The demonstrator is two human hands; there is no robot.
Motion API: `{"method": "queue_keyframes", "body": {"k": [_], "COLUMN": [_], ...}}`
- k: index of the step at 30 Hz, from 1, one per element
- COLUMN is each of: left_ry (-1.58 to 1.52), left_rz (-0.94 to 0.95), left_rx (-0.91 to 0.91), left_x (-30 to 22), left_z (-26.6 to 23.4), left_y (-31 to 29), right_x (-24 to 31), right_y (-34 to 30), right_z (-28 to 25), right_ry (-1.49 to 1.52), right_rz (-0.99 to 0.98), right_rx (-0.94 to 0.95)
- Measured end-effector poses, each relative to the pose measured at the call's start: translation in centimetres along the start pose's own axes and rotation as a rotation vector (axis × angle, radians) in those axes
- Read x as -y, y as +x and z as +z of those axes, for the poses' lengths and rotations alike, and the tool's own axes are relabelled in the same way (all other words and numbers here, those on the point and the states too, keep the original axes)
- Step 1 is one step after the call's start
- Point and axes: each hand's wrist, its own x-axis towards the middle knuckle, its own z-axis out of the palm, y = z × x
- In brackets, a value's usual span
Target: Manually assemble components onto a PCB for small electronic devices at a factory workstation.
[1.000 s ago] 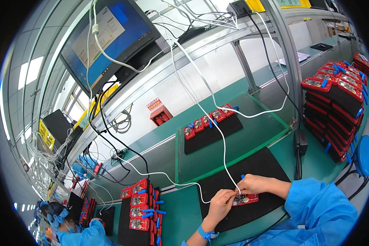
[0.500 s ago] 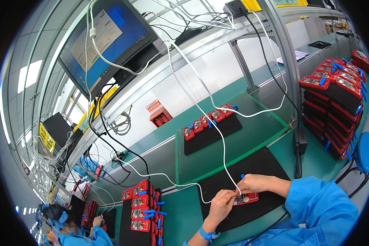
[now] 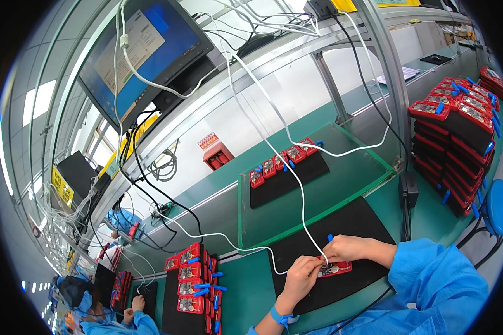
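A small red case with a circuit board [image 3: 336, 269] in it lies on the black mat [image 3: 363, 221] in front of me. My right hand [image 3: 346, 249] reaches in from the right, its fingertips pinched around the end of a white cable [image 3: 305, 216] at the case's left end. My left hand [image 3: 299, 276] meets it there, fingers bent and pressed together at the case's edge; what they grip is hidden. A blue tab [image 3: 330, 238] sticks up just behind my right hand. A blue wrist strap [image 3: 284, 318] circles my left wrist.
Stacked red cases on black sheets stand left [image 3: 190, 287] and far right [image 3: 455, 128]. Beyond the mat, a row of red cases [image 3: 279, 162] sits on a green-edged panel. A monitor [image 3: 145, 56] hangs upper left. A co-worker [image 3: 89, 304] sits at lower left.
My hands stay together at the case's left end, with only slight finger movement. At lower left, the co-worker's hands have shifted.
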Motion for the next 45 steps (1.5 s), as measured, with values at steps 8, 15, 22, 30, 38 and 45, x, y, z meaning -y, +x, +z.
{"method": "queue_keyframes", "body": {"k": [8, 15, 22, 30, 38, 45], "left_ry": [-0.124, 0.182, 0.176, -0.183, -0.158, 0.380], "left_rz": [-0.247, -0.340, -0.259, -0.374, -0.443, -0.052], "left_rx": [-0.050, 0.235, 0.248, 0.431, 0.405, 0.314], "left_x": [-1.0, 2.7, 4.6, 4.5, 5.4, 1.9], "left_z": [-3.0, -3.6, -2.1, -3.1, -4.2, -9.6], "left_y": [0.3, -4.5, -4.0, -3.2, -3.0, 0.0], "right_x": [1.4, 2.0, 1.4, 1.6, 1.1, 1.2], "right_y": [-0.3, -1.3, -0.9, -1.2, -0.5, -0.9], "right_z": [-1.1, 1.5, 3.2, 3.7, 3.7, 2.3], "right_ry": [0.195, 0.964, 0.975, 1.025, 1.061, 1.140], "right_rz": [-0.018, 0.575, 0.604, 0.575, 0.502, 0.526], "right_rx": [-0.159, -0.363, -0.368, -0.342, -0.346, -0.445]}}
